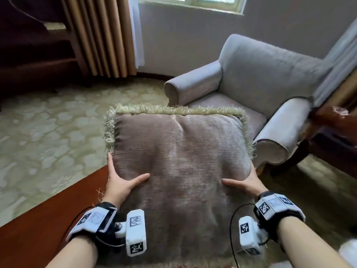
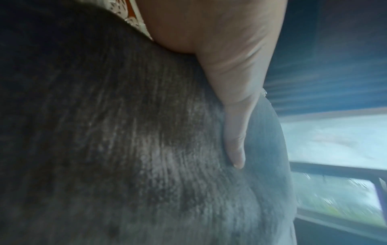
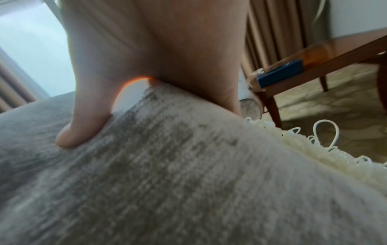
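Note:
I hold a square brown velvet cushion (image 1: 179, 161) with a pale fringe (image 1: 173, 109) out in front of me, its face up. My left hand (image 1: 119, 182) grips its left edge, thumb pressed on top and the other fingers along the side and underneath. My right hand (image 1: 245, 182) grips the right edge the same way. In the left wrist view the thumb (image 2: 234, 132) digs into the cushion (image 2: 125, 132). In the right wrist view the thumb (image 3: 83, 116) presses the cushion (image 3: 167, 182) beside its fringe (image 3: 314, 149). The fingers below are hidden.
A grey armchair (image 1: 260, 78) stands just beyond the cushion, to the right. A dark wooden table (image 1: 332, 128) is at its right side, with a blue object (image 3: 280, 73) on it. Patterned carpet (image 1: 48, 132) lies to the left, a red-brown wooden surface (image 1: 48, 219) near me, curtains (image 1: 100, 35) behind.

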The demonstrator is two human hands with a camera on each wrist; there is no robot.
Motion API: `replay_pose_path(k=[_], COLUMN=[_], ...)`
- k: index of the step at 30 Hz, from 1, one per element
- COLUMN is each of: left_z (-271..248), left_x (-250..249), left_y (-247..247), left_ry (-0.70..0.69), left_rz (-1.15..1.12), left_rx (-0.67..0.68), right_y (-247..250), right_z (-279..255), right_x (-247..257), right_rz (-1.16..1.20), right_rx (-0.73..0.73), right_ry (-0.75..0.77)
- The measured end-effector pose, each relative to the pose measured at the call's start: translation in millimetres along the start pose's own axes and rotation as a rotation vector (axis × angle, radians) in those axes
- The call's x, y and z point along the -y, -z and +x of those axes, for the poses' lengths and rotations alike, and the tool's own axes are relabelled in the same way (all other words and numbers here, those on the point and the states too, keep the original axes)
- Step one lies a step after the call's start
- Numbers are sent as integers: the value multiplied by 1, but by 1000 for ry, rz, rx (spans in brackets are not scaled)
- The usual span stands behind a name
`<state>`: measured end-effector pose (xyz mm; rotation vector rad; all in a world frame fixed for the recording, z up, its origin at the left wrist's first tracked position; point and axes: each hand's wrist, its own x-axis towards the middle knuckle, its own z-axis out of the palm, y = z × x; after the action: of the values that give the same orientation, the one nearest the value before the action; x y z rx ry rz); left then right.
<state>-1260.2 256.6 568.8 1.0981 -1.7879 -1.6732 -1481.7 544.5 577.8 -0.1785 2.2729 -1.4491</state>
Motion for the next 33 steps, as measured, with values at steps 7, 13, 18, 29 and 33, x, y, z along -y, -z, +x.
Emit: replay_pose_path(k=[7, 13, 18, 29, 33], left_z=[-26, -86, -156, -370, -440], left_x=[-96, -150, -167, -142, -114], left_y=[-114, -245, -354, -561, -606], left_ry=[-176, -313, -272, -306, -293], left_rz=[-2, -85, -80, -38, 75], left_rx=[264, 566, 860, 1463, 1542], right_y=[137, 262, 349, 471, 472], right_z=[-76, -162, -250, -434, -491], right_x=[11, -7, -39, -177, -224], right_rz=[85, 123, 176, 448, 523], right_rx=[-328, -641, -875, -1311, -1404], right_ry=[-45, -58, -140, -402, -549])
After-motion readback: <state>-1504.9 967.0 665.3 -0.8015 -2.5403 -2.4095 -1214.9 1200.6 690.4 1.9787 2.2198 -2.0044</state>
